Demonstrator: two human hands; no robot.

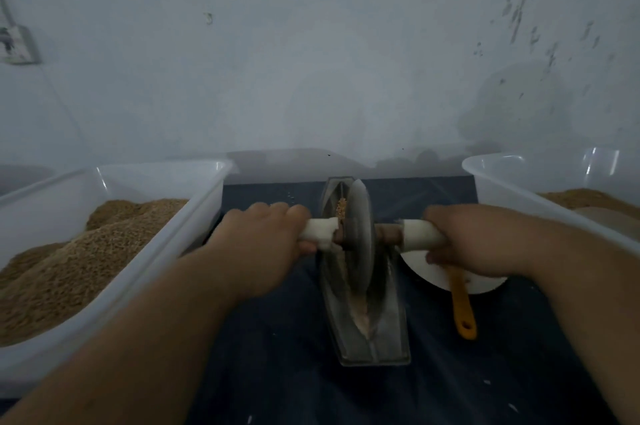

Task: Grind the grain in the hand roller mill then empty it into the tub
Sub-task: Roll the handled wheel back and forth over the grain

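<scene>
Gripping both ends of the axle, the left hand (263, 234) has its fingers curled round the white-wrapped left handle (317, 232), and the right hand (464, 237) is wrapped the same way round the right handle (419, 234). Between them the metal roller wheel (360, 230) stands upright in the boat-shaped trough (388, 338), which lies near-to-far on the dark table cover (277, 338).

A little whole grain (341, 206) clings by the wheel at the far side, and pale ground meal (363, 317) lies in the groove toward the near end.

The wheel looks heavy and rigid, so the padded wraps are the place to hold it, with even pressure on both sides to keep it from tipping. The trough looks like smooth, stiff metal. To empty it, it would probably be best held by its two long sides and tilted slowly, since fine meal spills easily.

A clear tub of grain (194, 216) sits on the left and another tub (512, 189) on the right. A white dish (433, 272) and an orange-handled tool (462, 307) lie under the right hand.
</scene>
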